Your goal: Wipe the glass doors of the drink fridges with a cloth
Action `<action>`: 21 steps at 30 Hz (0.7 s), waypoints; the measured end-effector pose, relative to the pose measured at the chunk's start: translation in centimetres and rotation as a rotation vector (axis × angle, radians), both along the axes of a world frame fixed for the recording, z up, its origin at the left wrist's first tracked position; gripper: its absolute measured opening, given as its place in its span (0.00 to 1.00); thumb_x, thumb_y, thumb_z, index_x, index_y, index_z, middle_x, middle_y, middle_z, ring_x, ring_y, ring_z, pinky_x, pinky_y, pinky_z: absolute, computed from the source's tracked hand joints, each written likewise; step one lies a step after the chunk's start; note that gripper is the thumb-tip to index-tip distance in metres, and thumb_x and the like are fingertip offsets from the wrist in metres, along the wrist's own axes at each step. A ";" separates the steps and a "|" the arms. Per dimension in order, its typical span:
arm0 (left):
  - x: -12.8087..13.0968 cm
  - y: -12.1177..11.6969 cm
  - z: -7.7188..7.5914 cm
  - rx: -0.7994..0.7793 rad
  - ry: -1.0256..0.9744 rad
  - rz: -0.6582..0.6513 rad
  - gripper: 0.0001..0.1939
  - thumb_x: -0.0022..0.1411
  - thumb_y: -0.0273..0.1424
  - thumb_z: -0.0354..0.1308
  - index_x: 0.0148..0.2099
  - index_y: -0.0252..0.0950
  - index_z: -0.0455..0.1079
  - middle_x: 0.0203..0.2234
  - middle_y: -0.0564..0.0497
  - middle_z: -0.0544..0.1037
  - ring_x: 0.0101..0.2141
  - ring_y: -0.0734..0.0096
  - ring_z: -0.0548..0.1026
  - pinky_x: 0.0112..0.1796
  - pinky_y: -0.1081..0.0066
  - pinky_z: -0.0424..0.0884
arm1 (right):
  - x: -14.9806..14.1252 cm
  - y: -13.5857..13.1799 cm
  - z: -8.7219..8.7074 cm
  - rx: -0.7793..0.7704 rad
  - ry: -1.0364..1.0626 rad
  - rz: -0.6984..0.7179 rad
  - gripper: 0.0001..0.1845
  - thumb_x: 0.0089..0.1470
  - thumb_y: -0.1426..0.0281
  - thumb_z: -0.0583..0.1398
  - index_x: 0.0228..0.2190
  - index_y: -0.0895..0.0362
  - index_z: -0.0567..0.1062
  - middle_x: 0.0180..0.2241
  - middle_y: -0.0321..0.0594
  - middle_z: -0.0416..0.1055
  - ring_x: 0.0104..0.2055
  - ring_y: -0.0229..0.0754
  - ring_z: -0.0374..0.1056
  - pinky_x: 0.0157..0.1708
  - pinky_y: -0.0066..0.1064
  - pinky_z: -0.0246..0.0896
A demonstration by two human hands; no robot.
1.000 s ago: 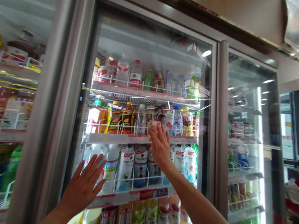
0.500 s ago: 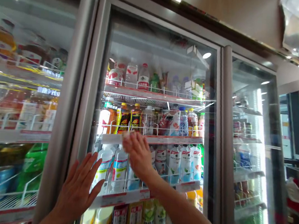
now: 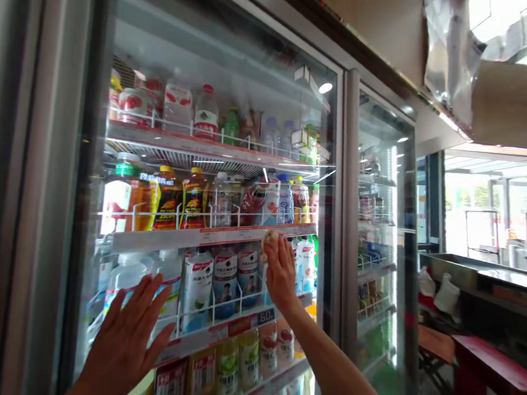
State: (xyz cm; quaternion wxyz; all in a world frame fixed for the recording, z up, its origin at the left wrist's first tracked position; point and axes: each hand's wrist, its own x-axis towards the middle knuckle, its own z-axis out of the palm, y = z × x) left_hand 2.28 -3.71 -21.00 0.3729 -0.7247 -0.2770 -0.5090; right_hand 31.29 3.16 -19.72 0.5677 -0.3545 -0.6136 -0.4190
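A glass fridge door stands in front of me, with shelves of bottled drinks behind the pane. My right hand presses a crumpled pale cloth against the glass, near the middle shelf edge. Only a bit of the cloth sticks out past the fingertips. Lower left, my left hand is open with fingers spread, palm toward the glass and nothing in it. Whether that palm touches the pane I cannot tell. Behind it are large clear bottles on a lower shelf.
A grey door frame runs up the left side. To the right, past another upright frame, is a second glass door with drinks behind it. A dark counter and a red box stand farther right.
My view has turned right and come closer to the door. My right hand has moved right across the glass with the cloth. My left hand stays open at the lower left.
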 end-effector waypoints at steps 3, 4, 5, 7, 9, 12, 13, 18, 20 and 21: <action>2.3 1.1 0.3 0.015 0.006 -0.020 0.31 0.61 0.37 0.48 0.64 0.44 0.43 0.62 0.51 0.52 0.60 0.58 0.53 0.59 0.51 0.45 | 2.1 -0.6 -7.8 -0.071 -0.094 -0.021 0.30 0.54 0.78 0.50 0.57 0.51 0.57 0.63 0.41 0.45 0.64 0.49 0.42 0.56 0.49 0.56; 2.8 1.5 0.3 0.023 0.001 -0.005 0.31 0.61 0.36 0.48 0.65 0.44 0.43 0.62 0.50 0.52 0.60 0.57 0.53 0.59 0.50 0.45 | 2.9 -0.8 -10.0 -0.086 -0.114 -0.036 0.30 0.53 0.78 0.51 0.57 0.50 0.57 0.63 0.41 0.46 0.64 0.49 0.43 0.55 0.48 0.58; 3.1 2.0 0.3 0.034 -0.006 0.023 0.31 0.61 0.36 0.48 0.65 0.43 0.43 0.62 0.48 0.52 0.60 0.56 0.52 0.59 0.50 0.45 | 3.7 -0.8 -11.2 -0.093 -0.119 -0.051 0.30 0.53 0.78 0.52 0.57 0.50 0.57 0.63 0.41 0.46 0.64 0.49 0.44 0.54 0.48 0.59; 3.3 2.9 0.3 0.059 0.003 0.114 0.33 0.61 0.35 0.48 0.65 0.40 0.42 0.62 0.46 0.51 0.60 0.54 0.52 0.59 0.49 0.44 | 5.8 -0.2 -10.5 -0.073 -0.056 -0.070 0.31 0.54 0.78 0.51 0.58 0.48 0.55 0.62 0.40 0.47 0.63 0.48 0.45 0.55 0.47 0.58; 3.2 3.8 0.3 0.097 0.032 0.203 0.33 0.60 0.35 0.49 0.65 0.39 0.42 0.62 0.44 0.51 0.60 0.53 0.52 0.59 0.47 0.43 | 8.4 1.2 -6.1 -0.033 0.056 -0.074 0.31 0.55 0.78 0.49 0.59 0.48 0.53 0.63 0.40 0.46 0.64 0.47 0.43 0.57 0.49 0.55; 2.9 4.6 0.3 0.149 0.053 0.258 0.32 0.60 0.36 0.47 0.65 0.40 0.44 0.62 0.47 0.52 0.60 0.54 0.52 0.59 0.48 0.43 | 12.2 3.5 0.5 0.021 0.225 -0.058 0.30 0.57 0.77 0.47 0.60 0.50 0.49 0.63 0.42 0.43 0.64 0.47 0.42 0.58 0.51 0.51; 2.8 4.8 0.3 0.164 0.051 0.260 0.32 0.60 0.37 0.47 0.64 0.40 0.45 0.62 0.48 0.52 0.60 0.54 0.52 0.59 0.49 0.43 | 13.2 3.9 1.0 0.021 0.256 -0.048 0.30 0.58 0.76 0.47 0.60 0.50 0.49 0.63 0.42 0.43 0.64 0.47 0.42 0.58 0.51 0.51; 2.6 4.7 0.1 0.144 0.032 0.275 0.32 0.60 0.37 0.48 0.64 0.40 0.45 0.61 0.48 0.53 0.60 0.55 0.54 0.59 0.50 0.44 | 14.4 3.2 -9.8 -0.053 0.241 -0.042 0.31 0.57 0.78 0.47 0.60 0.48 0.49 0.64 0.39 0.42 0.64 0.47 0.43 0.58 0.49 0.51; 3.4 4.5 0.2 0.155 0.032 0.274 0.33 0.59 0.35 0.49 0.64 0.39 0.45 0.61 0.47 0.53 0.60 0.55 0.53 0.60 0.51 0.43 | 14.3 2.6 -13.5 -0.068 0.207 -0.059 0.30 0.57 0.77 0.48 0.60 0.49 0.50 0.64 0.39 0.41 0.64 0.47 0.42 0.58 0.46 0.53; 4.2 4.3 0.3 0.163 0.037 0.256 0.33 0.59 0.34 0.50 0.64 0.39 0.45 0.61 0.47 0.53 0.60 0.56 0.53 0.60 0.51 0.43 | 14.4 2.6 -13.6 -0.059 0.195 -0.057 0.30 0.57 0.77 0.49 0.59 0.49 0.50 0.64 0.39 0.41 0.64 0.47 0.42 0.57 0.46 0.54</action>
